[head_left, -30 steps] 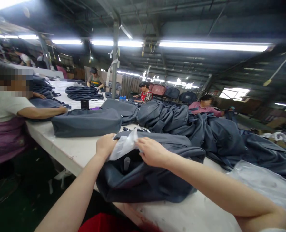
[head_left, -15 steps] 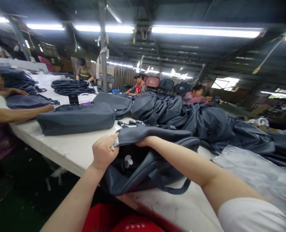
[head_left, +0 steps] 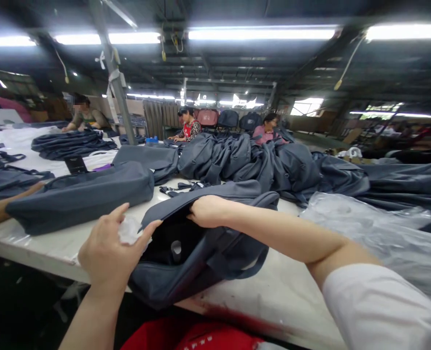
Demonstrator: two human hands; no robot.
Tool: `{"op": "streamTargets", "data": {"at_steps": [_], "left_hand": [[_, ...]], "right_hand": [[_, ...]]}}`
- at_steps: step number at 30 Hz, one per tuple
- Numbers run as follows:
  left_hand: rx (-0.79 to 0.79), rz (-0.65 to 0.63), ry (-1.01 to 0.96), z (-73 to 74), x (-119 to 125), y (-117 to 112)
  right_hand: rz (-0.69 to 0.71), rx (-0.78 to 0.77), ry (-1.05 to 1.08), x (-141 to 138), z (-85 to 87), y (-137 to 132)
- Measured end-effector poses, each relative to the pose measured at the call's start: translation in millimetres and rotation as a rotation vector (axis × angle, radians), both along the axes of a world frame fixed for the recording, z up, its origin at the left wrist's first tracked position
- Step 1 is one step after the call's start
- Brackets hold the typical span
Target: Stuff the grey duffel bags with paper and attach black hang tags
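A dark blue-grey bag (head_left: 204, 262) lies tilted at the table's near edge, its zip opening spread toward me. Inside the dark opening a small pale round piece (head_left: 176, 249) shows. My right hand (head_left: 210, 211) is at the mouth of the bag, fingers curled at the upper panel; the fingertips are partly hidden. My left hand (head_left: 109, 248) is beside the bag's left end, thumb and forefinger wide apart, the thumb tip by the bag's edge. A crumpled whitish translucent piece of plastic (head_left: 128, 231) sits in that hand; the lower fingers are hidden.
A long filled bag (head_left: 87, 194) lies on the white table (head_left: 273, 301) to the left, a co-worker's arm (head_left: 7, 206) reaching to it. Many dark bags (head_left: 244, 160) are heaped behind. Clear plastic sheets (head_left: 361, 233) lie at right. Black straps (head_left: 186, 187) lie behind my bag.
My left hand has let go of the bag's edge and moved left, thumb and forefinger spreading. My right hand has drawn back toward the opening. The view has turned right.
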State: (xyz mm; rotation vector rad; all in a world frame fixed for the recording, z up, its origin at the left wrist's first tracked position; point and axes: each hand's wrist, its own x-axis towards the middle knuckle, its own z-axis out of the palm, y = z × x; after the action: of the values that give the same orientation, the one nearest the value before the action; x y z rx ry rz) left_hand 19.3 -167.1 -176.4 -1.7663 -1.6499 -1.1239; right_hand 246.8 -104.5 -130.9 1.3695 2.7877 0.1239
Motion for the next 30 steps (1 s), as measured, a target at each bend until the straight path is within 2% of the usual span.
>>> {"op": "streamTargets", "data": {"at_steps": [1,3,5,7,9,11,15,18,22,26,28,30], "left_hand": [[0.09,-0.085,0.016,4.7,8,-9],[0.137,-0.283,0.052,8.6,26,-18],[0.015,-0.437,0.073,7.6,47,-13],[-0.212,-0.519,0.087,5.9,68,3],[-0.435,-0.551,0.096,7.0,89,22],[-0.565,-0.535,0.094,11.0,112,38],[-0.709,-0.429,0.225,17.4,153,55],[-0.752,-0.414,0.299,17.6,173,59],[-0.703,-0.422,0.387,22.1,180,46],[-0.7,-0.421,0.483,36.8,173,30],[-0.726,-0.364,0.496,47.3,155,29],[-0.763,-0.264,0.484,55.8,121,31]], "right_hand": [[0.017,0.03,-0.003,14,10.0,-8],[0.012,0.12,0.022,48,23.2,-20],[-0.051,0.188,0.055,85,24.4,-26],[-0.113,0.185,0.09,119,15.0,-27],[-0.127,0.121,0.157,144,0.5,-26],[-0.106,0.08,0.246,160,-13.1,-29],[-0.058,0.117,0.315,168,-28.2,-40],[-0.044,0.142,0.315,169,-34.3,-45],[-0.046,0.209,0.332,171,-46.5,-38],[-0.003,0.285,0.307,177,-63.2,-23],[0.018,0.361,0.298,183,-70.6,-14],[0.033,0.427,0.318,189,-75.3,-8]]}}
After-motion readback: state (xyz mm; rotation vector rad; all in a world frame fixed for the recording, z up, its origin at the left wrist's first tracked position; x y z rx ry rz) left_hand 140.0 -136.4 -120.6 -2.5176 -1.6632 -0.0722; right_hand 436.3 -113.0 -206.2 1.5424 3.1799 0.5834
